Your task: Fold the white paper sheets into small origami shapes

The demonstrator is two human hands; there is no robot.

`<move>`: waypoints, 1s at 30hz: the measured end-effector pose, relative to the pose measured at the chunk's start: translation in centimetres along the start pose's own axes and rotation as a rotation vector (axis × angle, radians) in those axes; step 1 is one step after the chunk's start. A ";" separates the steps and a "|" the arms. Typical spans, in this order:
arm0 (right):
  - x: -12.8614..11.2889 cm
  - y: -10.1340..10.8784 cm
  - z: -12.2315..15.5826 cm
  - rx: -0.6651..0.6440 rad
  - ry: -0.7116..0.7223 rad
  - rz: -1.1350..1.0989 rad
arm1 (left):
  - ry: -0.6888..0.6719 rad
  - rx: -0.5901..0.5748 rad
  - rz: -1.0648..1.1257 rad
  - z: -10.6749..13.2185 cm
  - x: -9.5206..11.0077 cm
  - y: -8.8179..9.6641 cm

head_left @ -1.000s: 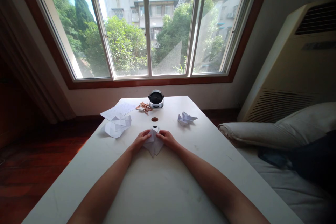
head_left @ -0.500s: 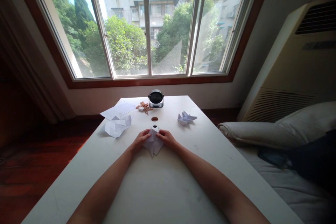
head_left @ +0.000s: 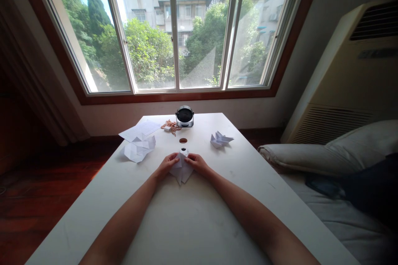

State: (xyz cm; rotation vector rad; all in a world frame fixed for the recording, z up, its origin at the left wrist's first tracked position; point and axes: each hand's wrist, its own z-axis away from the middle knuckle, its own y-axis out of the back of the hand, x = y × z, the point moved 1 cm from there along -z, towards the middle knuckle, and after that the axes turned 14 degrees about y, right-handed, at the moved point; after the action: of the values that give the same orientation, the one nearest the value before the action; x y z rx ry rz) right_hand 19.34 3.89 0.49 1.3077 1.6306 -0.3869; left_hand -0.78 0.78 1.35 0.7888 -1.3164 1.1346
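Between my two hands is a piece of folded white paper (head_left: 181,172), its pointed flaps turned toward me. My left hand (head_left: 168,164) pinches its left upper edge with the thumb on top. On the other side, my right hand (head_left: 198,162) grips the right upper edge, thumb also on top. The fingers under the paper are partly hidden. Just beyond the paper sits a small round whitish object with a dark centre (head_left: 183,150). A folded paper boat-like shape (head_left: 221,139) rests to the right, apart from my hands.
Creased paper (head_left: 138,149) and a written sheet (head_left: 140,129) lie at the left of the white table (head_left: 199,223). Toward the window stand a round black-and-silver device (head_left: 185,116) and a tangled orange cord (head_left: 171,126). A cushioned sofa (head_left: 311,157) borders the right.
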 end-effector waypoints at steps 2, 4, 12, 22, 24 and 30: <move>0.0 0.0 0.0 -0.002 -0.001 -0.002 | 0.000 -0.001 -0.002 0.0 0.0 0.0; -0.1 0.0 0.0 -0.003 -0.005 0.001 | 0.000 0.003 -0.002 0.0 0.0 0.0; -0.1 0.0 0.0 -0.006 0.002 0.013 | -0.007 0.006 -0.011 0.2 0.1 -0.2; -0.3 0.0 0.0 -0.016 -0.004 0.018 | 0.008 0.002 -0.019 0.0 0.1 -0.1; -0.3 0.0 0.0 -0.019 -0.006 0.020 | 0.013 0.000 -0.029 0.0 0.1 -0.1; -0.4 -0.1 0.1 -0.017 0.008 0.016 | 0.007 -0.007 -0.051 0.0 0.0 0.0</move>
State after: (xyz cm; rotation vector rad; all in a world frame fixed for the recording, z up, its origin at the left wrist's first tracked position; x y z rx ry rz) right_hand 19.31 3.59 0.71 1.3101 1.6262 -0.3582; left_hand -0.76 0.73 1.36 0.8087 -1.2871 1.0912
